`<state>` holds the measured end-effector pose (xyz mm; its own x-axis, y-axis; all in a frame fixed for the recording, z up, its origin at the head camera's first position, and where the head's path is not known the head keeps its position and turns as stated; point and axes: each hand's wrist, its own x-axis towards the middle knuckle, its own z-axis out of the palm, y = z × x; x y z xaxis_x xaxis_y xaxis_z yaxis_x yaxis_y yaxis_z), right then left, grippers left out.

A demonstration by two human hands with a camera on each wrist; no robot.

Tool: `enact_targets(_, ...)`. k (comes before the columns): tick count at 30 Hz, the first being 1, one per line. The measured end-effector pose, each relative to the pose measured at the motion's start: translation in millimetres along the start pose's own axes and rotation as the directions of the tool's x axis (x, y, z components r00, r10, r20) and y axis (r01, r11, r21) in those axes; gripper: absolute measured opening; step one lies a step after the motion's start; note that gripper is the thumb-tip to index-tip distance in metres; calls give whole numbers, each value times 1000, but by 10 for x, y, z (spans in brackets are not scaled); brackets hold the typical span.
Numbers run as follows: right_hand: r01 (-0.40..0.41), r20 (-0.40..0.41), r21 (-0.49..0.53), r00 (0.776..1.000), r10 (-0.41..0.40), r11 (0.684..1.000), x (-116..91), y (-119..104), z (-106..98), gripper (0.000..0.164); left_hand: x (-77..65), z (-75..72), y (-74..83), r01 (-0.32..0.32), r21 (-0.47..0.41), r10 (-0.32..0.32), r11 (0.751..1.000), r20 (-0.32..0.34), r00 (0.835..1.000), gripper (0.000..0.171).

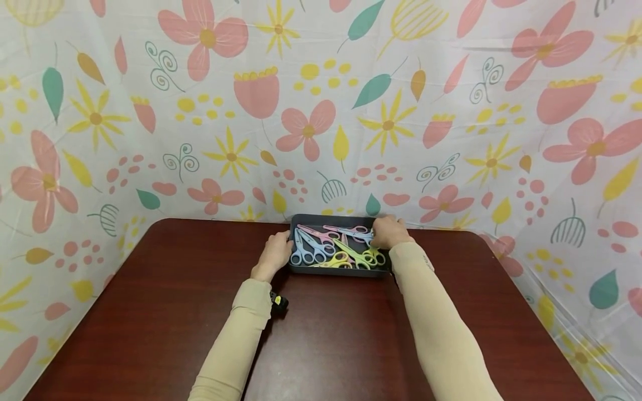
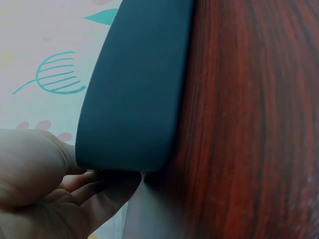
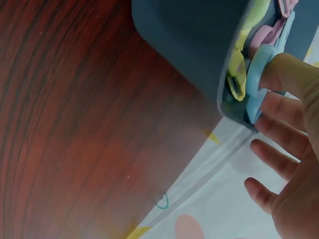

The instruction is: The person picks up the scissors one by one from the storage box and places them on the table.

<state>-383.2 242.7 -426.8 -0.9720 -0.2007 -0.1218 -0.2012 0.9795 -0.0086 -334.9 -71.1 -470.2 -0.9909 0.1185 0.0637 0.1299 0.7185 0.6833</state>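
A dark grey tray holds several pairs of scissors in pink, blue, green and yellow at the back of the table. At its left end my left hand grips the wall; in the left wrist view the thumb is at the rim and the fingers bend against the outside of the tray. My right hand reaches over the right end. Its thumb and forefinger pinch the handle of blue scissors, the other fingers spread beyond the rim. Yellow scissors lie beside that handle.
The reddish-brown wooden table stretches in front of the tray. A flower-printed curtain hangs close behind the tray and along both sides. On the left wrist sits a small black device.
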Motion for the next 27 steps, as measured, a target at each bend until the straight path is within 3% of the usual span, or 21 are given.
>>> enact_targets(6,39,-39,-27,998,-40,999,-39,2,-71,28,-15,-15,21,7,-2,-7,1000,-4,1000,42)
enact_targets(15,86,-3,-54,996,-86,995,-111,105,-191,27,-14,10,15,4,-8,-4,1000,8,1000,43)
enact_targets(27,130,-13,-38,991,-131,991,-185,204,-290,18,2,-29,-3,-3,-13,4,1000,15,1000,43)
